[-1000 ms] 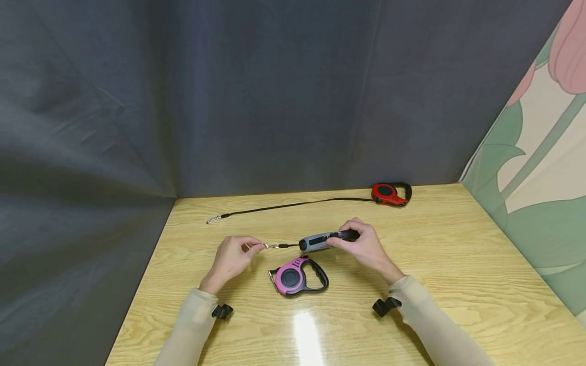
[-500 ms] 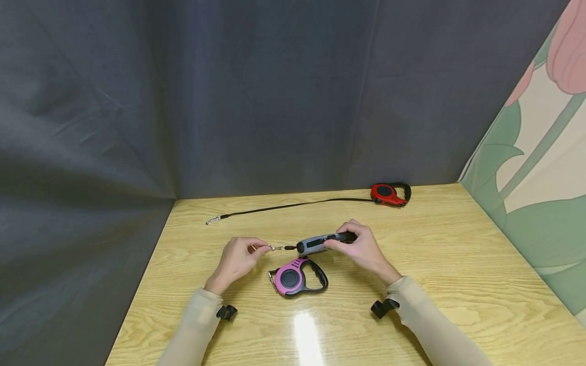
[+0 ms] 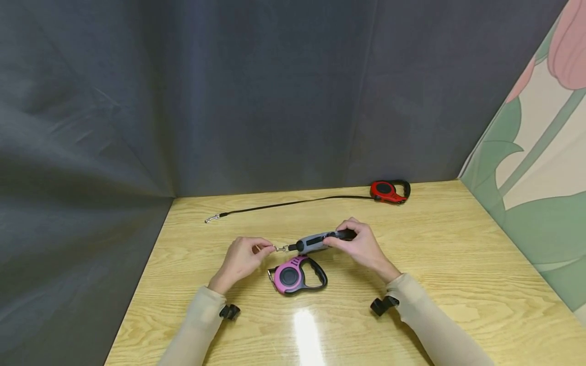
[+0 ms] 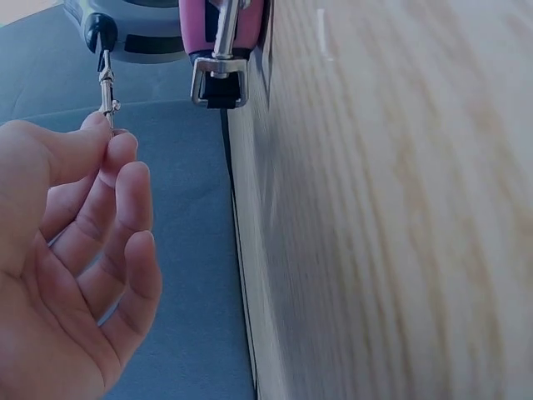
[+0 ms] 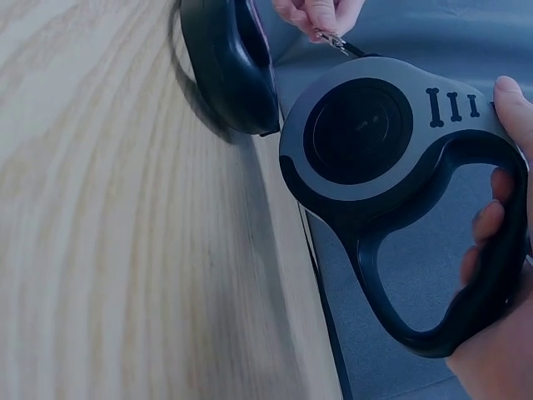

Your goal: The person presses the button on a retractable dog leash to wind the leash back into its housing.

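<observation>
My right hand (image 3: 363,247) grips the black handle of a grey retractable dog leash (image 5: 391,83), with the thumb on its top edge. Bone-shaped slots and a round black disc show on its side in the right wrist view. Thumb and index finger of my left hand (image 3: 244,259) pinch the metal snap hook (image 4: 107,92) at the end of its cord. Only a short stretch of black cord shows between hook and casing. A pink retractable leash (image 3: 289,277) with a black handle lies on the table just in front, its metal clip at the left.
Farther back on the wooden table (image 3: 435,244) lies a red retractable leash (image 3: 383,190), its black cord (image 3: 284,204) stretched left to a metal snap hook (image 3: 212,218). A dark curtain (image 3: 274,101) hangs behind, and a flowered cloth (image 3: 540,168) stands at the right.
My left hand has moved right with the snap hook, toward the grey leash's casing, and the visible cord has shortened. My right hand has stayed nearly in place.
</observation>
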Motion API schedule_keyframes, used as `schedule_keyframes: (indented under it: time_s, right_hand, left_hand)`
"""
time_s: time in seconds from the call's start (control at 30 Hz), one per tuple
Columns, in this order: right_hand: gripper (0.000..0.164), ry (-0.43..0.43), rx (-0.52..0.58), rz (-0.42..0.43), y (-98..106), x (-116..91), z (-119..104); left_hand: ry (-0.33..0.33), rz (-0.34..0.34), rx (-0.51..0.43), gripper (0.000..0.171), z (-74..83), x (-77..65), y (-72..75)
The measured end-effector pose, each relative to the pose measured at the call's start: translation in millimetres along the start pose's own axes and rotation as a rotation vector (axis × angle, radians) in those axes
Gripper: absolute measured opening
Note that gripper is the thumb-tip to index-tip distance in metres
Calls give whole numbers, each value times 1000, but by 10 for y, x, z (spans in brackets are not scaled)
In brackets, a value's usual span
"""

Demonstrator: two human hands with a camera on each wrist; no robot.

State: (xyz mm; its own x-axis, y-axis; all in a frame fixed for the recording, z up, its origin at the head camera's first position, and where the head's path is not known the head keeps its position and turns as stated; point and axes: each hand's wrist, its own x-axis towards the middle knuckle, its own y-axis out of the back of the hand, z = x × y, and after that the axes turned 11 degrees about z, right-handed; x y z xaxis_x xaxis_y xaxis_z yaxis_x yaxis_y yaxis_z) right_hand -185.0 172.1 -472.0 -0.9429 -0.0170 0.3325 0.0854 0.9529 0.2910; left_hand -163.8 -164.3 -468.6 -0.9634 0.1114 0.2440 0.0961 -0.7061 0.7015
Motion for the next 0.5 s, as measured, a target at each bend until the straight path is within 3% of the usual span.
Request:
schedule_keyframes:
  time_s: [0.13,0.23,0.37,0.5]
  right_hand:
    - [19,-41,24,-4,4,27,-6]
    - [21,-93,48,-6,10,54,-16]
    - [29,-200,50,-15,19,96,-56]
    - [35,-307,18,-22,37,139,-65]
  left_hand:
    - [0,-65,-1,14,14,-1,2]
    - [-19,-114,-19,31,64,-2,-7]
    - [-45,-147,-99,52,178,23,-67]
    - [-61,-177,-201,55,309,73,-191]
